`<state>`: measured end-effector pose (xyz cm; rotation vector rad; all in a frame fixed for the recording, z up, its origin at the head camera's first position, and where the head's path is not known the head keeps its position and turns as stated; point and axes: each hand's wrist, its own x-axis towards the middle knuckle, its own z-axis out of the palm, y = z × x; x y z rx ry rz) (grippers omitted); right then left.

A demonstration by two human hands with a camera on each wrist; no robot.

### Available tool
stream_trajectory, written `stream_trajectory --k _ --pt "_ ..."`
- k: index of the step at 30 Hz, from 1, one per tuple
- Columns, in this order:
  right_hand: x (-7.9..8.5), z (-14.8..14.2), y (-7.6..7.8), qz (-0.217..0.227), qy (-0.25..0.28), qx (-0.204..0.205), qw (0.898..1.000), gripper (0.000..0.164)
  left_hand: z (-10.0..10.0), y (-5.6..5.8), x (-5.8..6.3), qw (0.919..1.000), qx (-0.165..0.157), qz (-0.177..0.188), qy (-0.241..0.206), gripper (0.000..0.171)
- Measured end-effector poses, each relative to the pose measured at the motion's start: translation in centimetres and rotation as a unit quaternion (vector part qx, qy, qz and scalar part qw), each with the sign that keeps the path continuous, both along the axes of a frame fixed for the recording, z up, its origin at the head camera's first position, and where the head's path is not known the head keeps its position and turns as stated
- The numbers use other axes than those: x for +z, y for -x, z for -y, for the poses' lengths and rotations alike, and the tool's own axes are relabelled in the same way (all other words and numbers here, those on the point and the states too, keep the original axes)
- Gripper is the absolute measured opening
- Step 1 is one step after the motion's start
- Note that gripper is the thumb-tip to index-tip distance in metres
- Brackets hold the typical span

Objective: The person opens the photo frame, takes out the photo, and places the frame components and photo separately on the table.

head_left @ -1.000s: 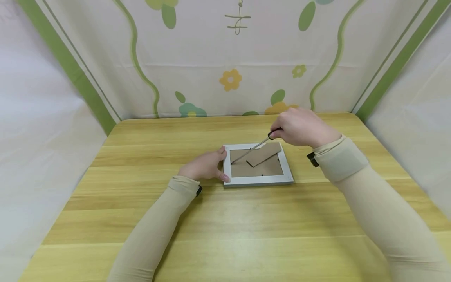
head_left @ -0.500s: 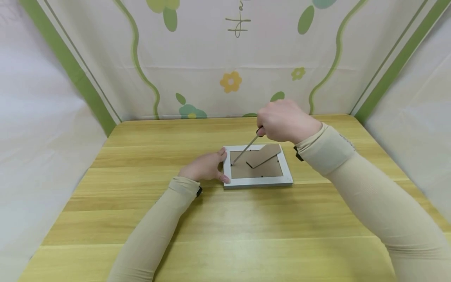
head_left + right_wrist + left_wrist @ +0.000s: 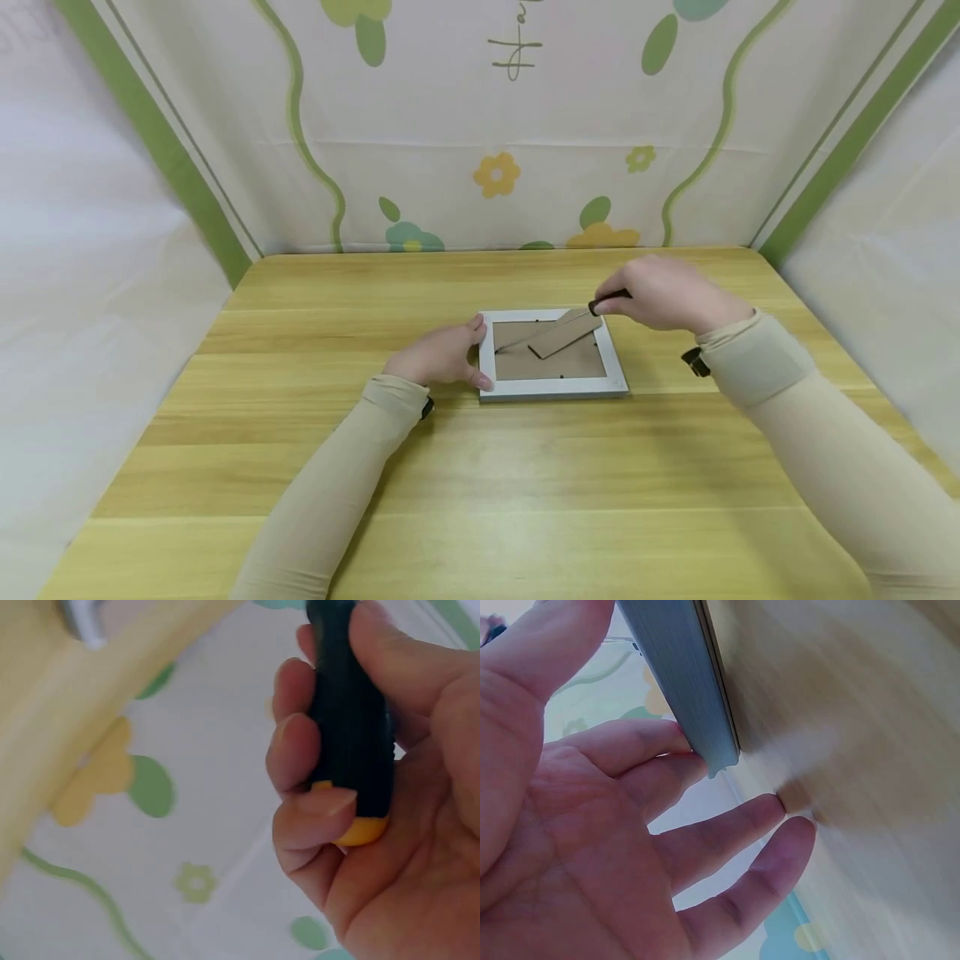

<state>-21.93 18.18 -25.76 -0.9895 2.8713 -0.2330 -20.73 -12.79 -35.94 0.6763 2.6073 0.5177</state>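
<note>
A white picture frame (image 3: pixel 551 387) lies face down on the wooden table, its brown backboard (image 3: pixel 517 367) and slanting stand leg (image 3: pixel 567 335) facing up. My left hand (image 3: pixel 438 354) holds the frame's left end, thumb at the near corner and a finger at the far one. In the left wrist view, two fingers touch the frame's edge (image 3: pixel 679 682) while the other two extend past it. My right hand (image 3: pixel 667 292) grips a screwdriver (image 3: pixel 352 720) by its dark handle with a yellow end. Its thin shaft slants low across the backboard, the tip by a small dark tab at the left inner edge.
Small dark tabs (image 3: pixel 562 377) sit along the frame's inner edges. Behind the table (image 3: pixel 480 483) hangs a white cloth (image 3: pixel 420 108) with flower prints, and pale cloth sides stand left and right.
My right hand first swung left and raised the screwdriver more steeply, then moved back right and lower, so the shaft now lies flatter. My left hand and the frame stay in place.
</note>
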Motion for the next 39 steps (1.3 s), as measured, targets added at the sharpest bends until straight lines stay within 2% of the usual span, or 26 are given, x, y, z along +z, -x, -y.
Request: stream_trajectory --k 4,8,13,17,24,30,33,39 --pt "-1.9 -1.3 0.1 0.014 0.032 0.003 0.999 0.017 0.0 0.0 0.0 1.0000 0.000 -0.001 0.000 0.106" --pt "-3.0 -2.0 0.1 0.023 0.046 -0.004 0.999 0.022 0.0 -0.1 0.1 1.0000 0.001 -0.002 0.001 0.105" --pt "-3.7 -2.3 -0.1 0.025 0.044 -0.024 0.998 0.025 -0.1 -0.1 0.2 1.0000 0.000 -0.002 0.003 0.104" --pt "-3.8 -2.2 -0.1 -0.001 0.046 -0.027 0.999 0.024 -0.1 -0.1 0.1 1.0000 -0.002 -0.003 0.000 0.104" --pt "-3.3 -1.7 -0.3 -0.065 0.035 -0.022 0.997 0.019 0.0 0.0 -0.1 1.0000 -0.004 -0.004 -0.003 0.105" --pt "-2.3 -0.9 -0.5 -0.071 0.023 -0.013 0.997 0.015 0.1 0.0 -0.1 1.0000 -0.003 -0.005 -0.003 0.104" --pt "-1.5 -0.3 -0.5 -0.069 0.017 0.003 0.997 0.009 0.0 0.0 -0.1 1.0000 -0.003 -0.004 -0.001 0.105" --pt "0.1 1.2 -0.6 -0.087 0.003 0.034 0.996 0.010 0.0 0.0 0.0 1.0000 0.000 -0.004 0.000 0.104"
